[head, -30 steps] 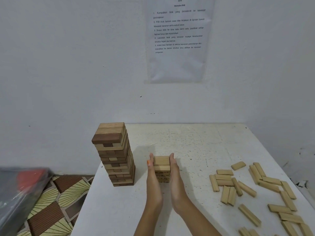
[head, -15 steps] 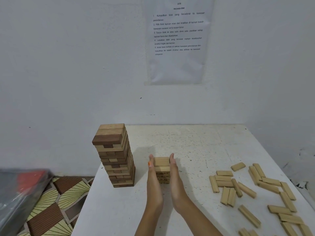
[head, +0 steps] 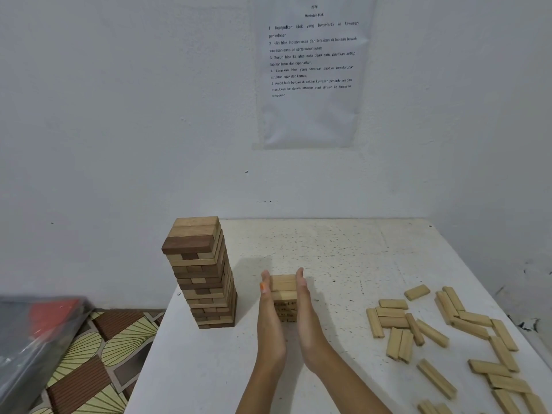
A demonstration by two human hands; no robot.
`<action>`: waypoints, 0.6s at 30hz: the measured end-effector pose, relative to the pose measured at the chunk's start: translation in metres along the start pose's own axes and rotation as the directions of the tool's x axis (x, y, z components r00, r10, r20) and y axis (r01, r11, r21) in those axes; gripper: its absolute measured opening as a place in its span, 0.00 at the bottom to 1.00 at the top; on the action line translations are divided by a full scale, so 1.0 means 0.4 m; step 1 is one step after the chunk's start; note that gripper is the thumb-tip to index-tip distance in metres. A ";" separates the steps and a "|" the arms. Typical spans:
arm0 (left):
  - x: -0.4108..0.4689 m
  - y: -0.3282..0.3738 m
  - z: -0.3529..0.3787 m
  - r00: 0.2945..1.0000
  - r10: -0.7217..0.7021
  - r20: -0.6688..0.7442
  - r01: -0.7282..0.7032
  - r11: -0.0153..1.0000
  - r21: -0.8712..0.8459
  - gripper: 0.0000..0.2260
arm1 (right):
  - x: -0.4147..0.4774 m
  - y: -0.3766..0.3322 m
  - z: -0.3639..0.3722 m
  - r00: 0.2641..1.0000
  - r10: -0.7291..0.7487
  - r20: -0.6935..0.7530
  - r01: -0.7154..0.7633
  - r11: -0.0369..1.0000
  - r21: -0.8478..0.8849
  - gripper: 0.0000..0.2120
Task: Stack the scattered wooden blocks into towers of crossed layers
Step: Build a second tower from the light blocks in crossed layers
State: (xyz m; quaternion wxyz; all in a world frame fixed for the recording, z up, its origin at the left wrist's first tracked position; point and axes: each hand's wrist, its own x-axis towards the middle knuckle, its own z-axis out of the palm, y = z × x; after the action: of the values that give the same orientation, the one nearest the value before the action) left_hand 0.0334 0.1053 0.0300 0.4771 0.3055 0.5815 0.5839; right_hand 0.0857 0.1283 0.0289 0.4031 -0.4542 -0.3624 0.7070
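Your left hand point(head: 268, 316) and right hand point(head: 306, 312) press flat, fingers straight, on 2 sides of the short tower point(head: 283, 285) on the worktop point(head: 343, 249); neither grip curls. They hide its sides. Loose blocks point(head: 432, 333) right of it are cut off.

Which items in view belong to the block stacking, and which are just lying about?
Job: short tower, pressed between the flat left hand and right hand; tall tower; loose blocks; table.
Lying about: printed sheet on the wall; patterned mat on the floor; blurred grey and red thing at left.
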 end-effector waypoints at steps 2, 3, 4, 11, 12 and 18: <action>-0.002 0.003 0.001 1.000 0.000 0.002 0.000 1.000 -0.018 0.22 | 0.006 0.004 -0.004 1.000 -0.002 0.017 0.002 1.000 0.008 0.30; -0.003 0.005 0.002 1.000 0.002 0.001 -0.002 1.000 -0.021 0.21 | 0.006 0.003 -0.004 1.000 0.002 0.023 -0.002 1.000 -0.001 0.31; -0.005 0.008 0.002 1.000 0.006 0.000 -0.006 1.000 -0.024 0.20 | 0.008 0.004 -0.005 1.000 -0.007 0.009 0.007 1.000 -0.023 0.32; -0.005 0.011 -0.005 0.996 0.083 -0.014 -0.083 0.997 0.001 0.22 | -0.031 -0.041 -0.018 0.997 -0.051 -0.049 0.046 0.995 -0.084 0.13; -0.007 0.011 -0.005 0.993 0.116 -0.015 -0.115 0.993 0.021 0.22 | -0.037 -0.046 -0.021 0.997 -0.062 -0.051 0.057 0.994 -0.090 0.12; -0.032 0.036 0.019 0.932 0.362 0.010 -0.360 0.924 0.131 0.21 | -0.050 -0.042 -0.057 0.973 -0.208 -0.096 0.195 0.972 -0.131 0.28</action>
State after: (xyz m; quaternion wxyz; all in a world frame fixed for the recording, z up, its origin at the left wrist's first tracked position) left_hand 0.0419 0.0982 0.0476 0.3366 0.4337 0.5556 0.6245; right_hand 0.1162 0.1204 0.0431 0.4640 -0.4765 -0.4261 0.6133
